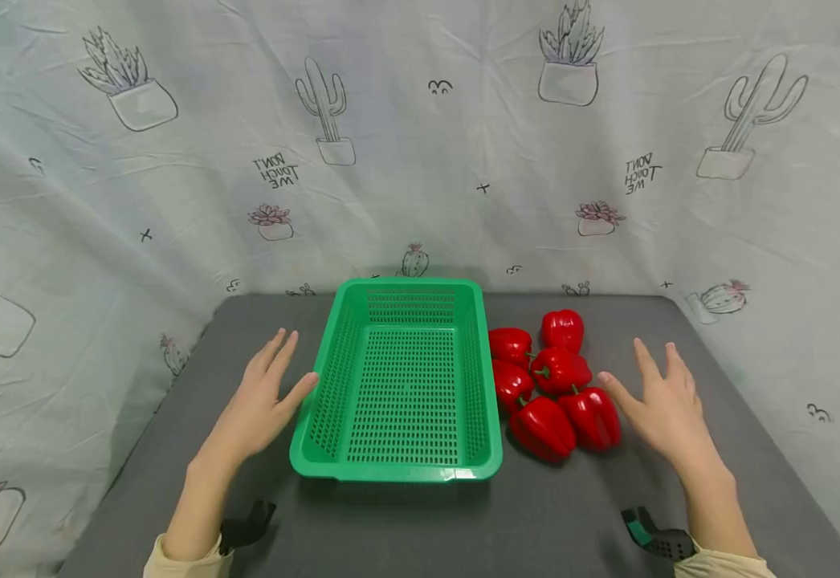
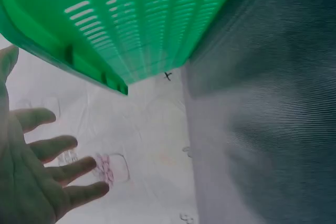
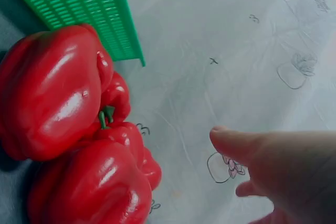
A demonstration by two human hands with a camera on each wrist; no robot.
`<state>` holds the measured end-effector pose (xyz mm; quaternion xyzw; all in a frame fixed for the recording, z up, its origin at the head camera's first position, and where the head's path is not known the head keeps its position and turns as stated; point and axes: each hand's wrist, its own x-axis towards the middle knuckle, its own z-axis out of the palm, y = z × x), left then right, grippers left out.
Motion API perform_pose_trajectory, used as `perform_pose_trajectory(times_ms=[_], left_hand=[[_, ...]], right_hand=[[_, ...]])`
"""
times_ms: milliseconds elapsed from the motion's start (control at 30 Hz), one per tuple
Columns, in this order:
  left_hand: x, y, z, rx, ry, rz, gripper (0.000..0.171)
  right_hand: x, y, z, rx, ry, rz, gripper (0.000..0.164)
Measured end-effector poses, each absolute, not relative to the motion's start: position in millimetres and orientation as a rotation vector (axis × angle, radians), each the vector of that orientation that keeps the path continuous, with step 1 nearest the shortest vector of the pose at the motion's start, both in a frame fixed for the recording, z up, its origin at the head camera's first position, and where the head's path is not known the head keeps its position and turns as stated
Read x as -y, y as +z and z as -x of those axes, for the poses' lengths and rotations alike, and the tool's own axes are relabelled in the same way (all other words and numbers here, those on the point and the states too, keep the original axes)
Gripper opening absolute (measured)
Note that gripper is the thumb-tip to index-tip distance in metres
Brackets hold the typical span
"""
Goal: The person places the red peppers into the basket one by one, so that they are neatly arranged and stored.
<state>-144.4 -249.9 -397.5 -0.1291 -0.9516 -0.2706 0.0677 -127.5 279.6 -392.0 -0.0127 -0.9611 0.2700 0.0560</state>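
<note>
Supporting surface: grey bench [image 1: 391, 538].
Green basket [image 1: 398, 472]: upright, mid-bench, towards the far edge.
Left hand [image 1: 255, 408]: grip released, towards the left edge, thumb near the basket's rim.
Right hand [image 1: 666, 408]: grip released, towards the right edge.
Red peppers [image 1: 563, 371]: six, clustered between basket and right hand.

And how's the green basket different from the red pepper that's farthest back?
The basket is green, but the farthest-back pepper is red. The basket is much bigger than the pepper. The basket is boxy, open on top and full of little holes, while the pepper is rounded and glossy. Both rest on the gray table.
</note>
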Motion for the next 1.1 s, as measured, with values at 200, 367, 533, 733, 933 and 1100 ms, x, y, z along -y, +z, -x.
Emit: perform_pose_trajectory(times_ms=[200,367,533,733,933,1100], left_hand=[[257,-421,136,2.784,-1.056,0.390,0.070],[252,-444,135,2.654,-1.223,0.413,0.064],[248,-453,132,2.592,-1.379,0.386,0.055],[246,-460,131,2.519,-1.649,0.413,0.051],[246,-463,130,2.451,-1.790,0.385,0.051],[246,-463,130,2.446,-1.826,0.348,0.051]], right_hand=[[-278,-399,120,2.706,0.917,-0.052,0.076],[-275,-408,118,2.549,0.964,-0.146,0.062],[-267,-421,121,2.415,1.060,-0.260,0.051],[-255,-424,119,2.386,1.207,-0.336,0.055],[-244,-424,115,2.460,1.316,-0.317,0.053],[-236,-424,109,2.493,1.388,-0.279,0.051]])
